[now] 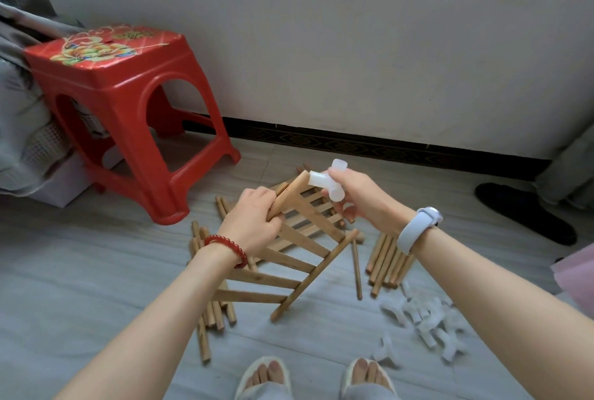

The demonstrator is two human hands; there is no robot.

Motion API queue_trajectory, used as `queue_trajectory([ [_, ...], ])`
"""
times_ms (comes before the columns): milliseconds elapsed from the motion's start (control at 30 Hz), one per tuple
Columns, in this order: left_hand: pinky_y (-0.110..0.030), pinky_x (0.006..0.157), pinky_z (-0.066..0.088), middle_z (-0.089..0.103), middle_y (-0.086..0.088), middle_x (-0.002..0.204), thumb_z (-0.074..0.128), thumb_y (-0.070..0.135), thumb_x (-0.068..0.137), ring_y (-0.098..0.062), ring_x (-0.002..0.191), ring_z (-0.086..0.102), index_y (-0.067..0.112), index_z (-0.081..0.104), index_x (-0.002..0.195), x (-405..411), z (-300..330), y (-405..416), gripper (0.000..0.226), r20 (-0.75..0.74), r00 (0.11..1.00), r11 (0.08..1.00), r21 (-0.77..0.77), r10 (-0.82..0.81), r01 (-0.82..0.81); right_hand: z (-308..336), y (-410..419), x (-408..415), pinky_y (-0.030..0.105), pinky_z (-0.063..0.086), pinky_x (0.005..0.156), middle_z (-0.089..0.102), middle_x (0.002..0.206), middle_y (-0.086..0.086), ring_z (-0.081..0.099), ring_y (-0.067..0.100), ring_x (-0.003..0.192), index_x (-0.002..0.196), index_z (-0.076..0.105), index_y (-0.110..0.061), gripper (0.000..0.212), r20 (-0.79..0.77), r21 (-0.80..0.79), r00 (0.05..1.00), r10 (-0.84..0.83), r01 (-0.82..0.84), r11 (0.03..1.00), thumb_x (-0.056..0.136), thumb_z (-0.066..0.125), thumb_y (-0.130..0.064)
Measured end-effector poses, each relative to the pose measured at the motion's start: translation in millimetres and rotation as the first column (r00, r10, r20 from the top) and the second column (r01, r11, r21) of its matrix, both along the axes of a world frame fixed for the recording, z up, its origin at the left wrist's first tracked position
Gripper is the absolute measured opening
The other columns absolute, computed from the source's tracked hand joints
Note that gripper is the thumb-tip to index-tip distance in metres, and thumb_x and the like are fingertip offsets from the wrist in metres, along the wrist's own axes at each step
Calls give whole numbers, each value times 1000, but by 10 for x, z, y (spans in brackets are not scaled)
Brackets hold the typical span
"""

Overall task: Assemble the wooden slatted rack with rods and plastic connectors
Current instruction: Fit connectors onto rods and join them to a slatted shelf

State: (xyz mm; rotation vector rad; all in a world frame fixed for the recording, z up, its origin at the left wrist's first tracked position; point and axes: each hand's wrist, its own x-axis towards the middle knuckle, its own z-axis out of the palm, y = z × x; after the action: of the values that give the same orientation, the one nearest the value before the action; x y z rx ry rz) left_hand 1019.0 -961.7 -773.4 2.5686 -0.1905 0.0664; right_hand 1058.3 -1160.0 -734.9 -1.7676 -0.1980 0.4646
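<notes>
Left hand (254,223): fingers curled round the upper end of one side rail of the slatted panel (289,258), holding it tilted up off the floor (96,287). Panel's far rail slopes down toward the feet, lower end near the floor.

Right hand (360,200): fingers pinch a white plastic connector (324,182), a multi-way piece with open sockets. One socket is at the top end of the rail the left hand holds, touching or just about touching; cannot tell if seated.

Rods (385,261): one bundle on the floor right of the panel, another bundle (209,309) under and left of it, a single rod (356,268) between panel and right bundle.

Loose connectors (427,319) heaped on the floor at lower right, near the right foot.

Red bead bracelet (225,248) on left wrist; pale band (418,229) on right wrist.

Red stool (122,116) stands at left by the wall. Dark slipper (527,213) at far right.
</notes>
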Motion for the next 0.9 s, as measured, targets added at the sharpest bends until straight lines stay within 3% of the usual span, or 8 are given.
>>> queue_trajectory([
  [133,-26,59,38,50,6,70,53,32,91,-11,64,49,25,45,74,-10,-5,-90,20,-25,999,995,-89,-42,39,42,36,-7,19,39,46,51,81,5,46,10,59,105,52,-24,17,97,49,993,-61,57,997,100,39,-14],
  [267,-27,57,39,49,8,66,48,43,90,-7,60,47,22,49,75,-46,-60,-99,26,76,997,999,-46,-3,6,154,-66,52,20,41,53,52,88,6,47,11,65,110,51,-24,20,145,-102,985,98,-84,991,98,43,-10],
  [500,-20,51,32,50,13,63,36,58,87,0,59,49,35,40,79,-28,-66,-108,24,89,996,1000,-19,-6,8,287,-142,156,13,42,51,57,88,-3,51,6,64,123,45,-24,28,172,-364,950,261,-185,913,97,46,-13],
  [600,-17,52,32,52,17,67,35,61,85,3,62,50,41,40,95,-47,-83,-113,23,103,995,1000,-17,-19,21,265,-150,145,10,39,51,50,89,-10,51,-5,59,135,39,-26,45,121,-302,947,298,-251,920,94,50,-11],
  [667,-16,51,30,51,14,64,33,63,84,1,60,49,36,46,87,-53,-82,-113,30,118,993,1000,-9,-19,20,214,-140,122,9,38,53,47,91,-11,50,-9,61,134,39,-29,47,99,-224,946,308,-281,933,92,55,-17],
  [733,-16,50,28,50,12,61,37,61,86,0,57,48,35,46,77,-60,-78,-123,29,122,992,1000,-1,-19,19,182,-103,97,15,35,54,48,87,-6,45,0,63,120,46,-33,31,33,-149,966,256,-249,957,91,51,-43],
  [800,-16,50,27,48,13,59,37,61,85,1,56,47,38,41,69,-68,-80,-153,29,132,991,1000,1,-12,12,165,-44,101,19,33,54,51,76,-4,41,6,61,107,52,-31,41,-36,-115,993,116,-120,986,88,36,-63],
  [900,-21,49,31,48,12,59,30,67,81,0,56,47,36,37,64,-56,-89,-227,35,146,989,1000,11,18,-20,129,44,121,25,39,57,59,68,-1,48,12,60,93,61,-16,49,35,-220,992,-122,127,967,96,27,-53],
])
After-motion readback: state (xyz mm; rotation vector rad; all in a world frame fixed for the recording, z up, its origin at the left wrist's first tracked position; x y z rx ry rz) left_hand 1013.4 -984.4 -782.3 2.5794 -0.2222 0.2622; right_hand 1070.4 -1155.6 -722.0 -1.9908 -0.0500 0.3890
